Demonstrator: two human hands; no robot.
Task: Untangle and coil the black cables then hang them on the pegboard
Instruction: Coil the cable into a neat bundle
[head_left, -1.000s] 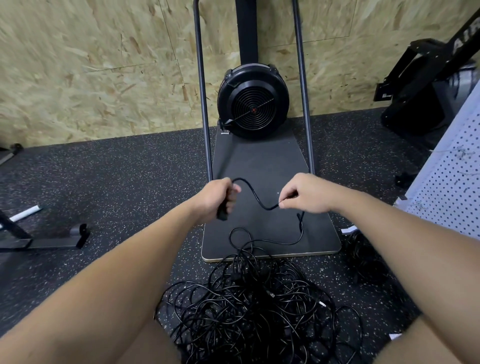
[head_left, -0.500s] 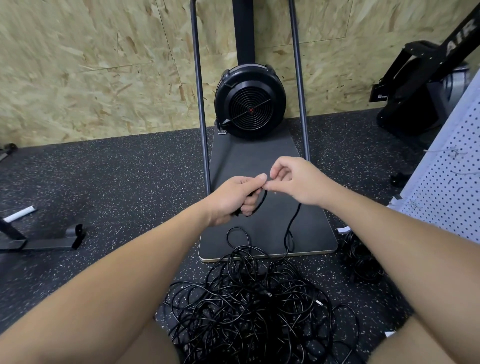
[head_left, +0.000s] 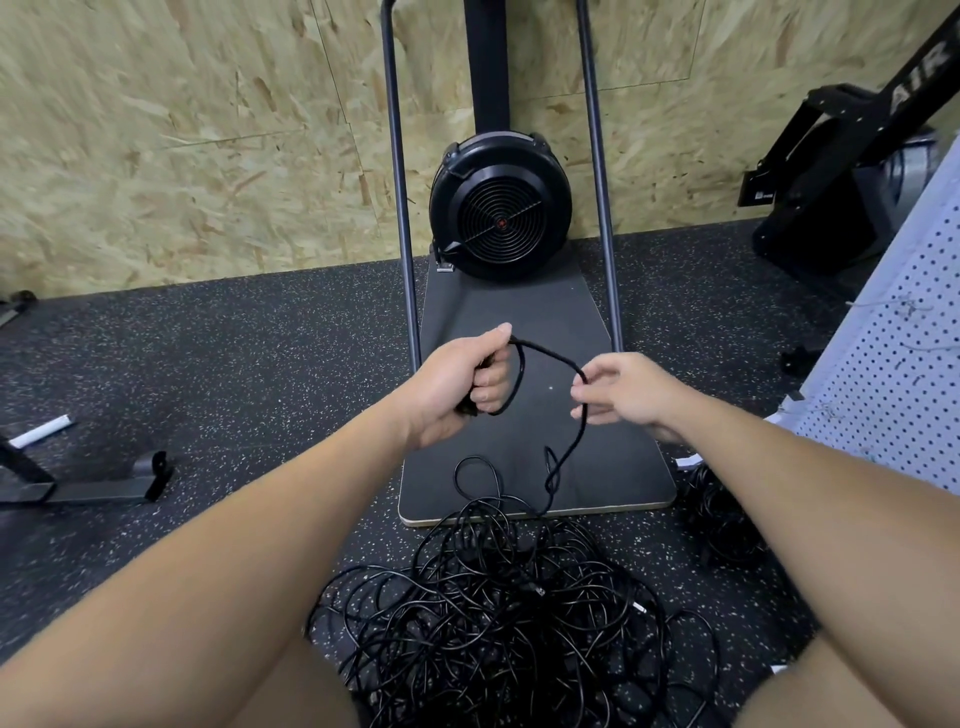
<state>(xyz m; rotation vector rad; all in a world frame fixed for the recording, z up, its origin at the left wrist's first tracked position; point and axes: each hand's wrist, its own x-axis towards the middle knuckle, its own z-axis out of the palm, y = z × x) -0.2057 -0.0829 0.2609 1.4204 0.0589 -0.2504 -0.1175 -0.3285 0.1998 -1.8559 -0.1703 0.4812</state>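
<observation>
Now, going left to right with the fan (head_left: 501, 208) as landmark: well to its left, a black metal foot (head_left: 98, 480) is lying on the floor (head_left: 234, 374), with a white stick (head_left: 41, 431) beside it. Just below the fan, over its dark platform (head_left: 524, 457), the left hand (head_left: 457, 379) is gripping a small coil (head_left: 511, 379), its fingers curled round the gathered turns, probably so they do not spring apart while more is added. Right of that, the right hand (head_left: 623, 395) is pinching the cable (head_left: 566, 452) between thumb and fingertips, holding a loop arched across to the left hand, seemingly to lay on the next turn. From the pinch the cable is dropping down into the tangle (head_left: 493, 613), which is lying on the floor below the platform, between the person's forearms. Most of the cable looks still knotted there, so coiling seems only begun. Farther right of the fan, a smaller black bundle (head_left: 722, 519) is lying at the foot of the white pegboard (head_left: 893, 374), which is leaning at the frame's edge, and nothing black is hanging on it yet.
</observation>
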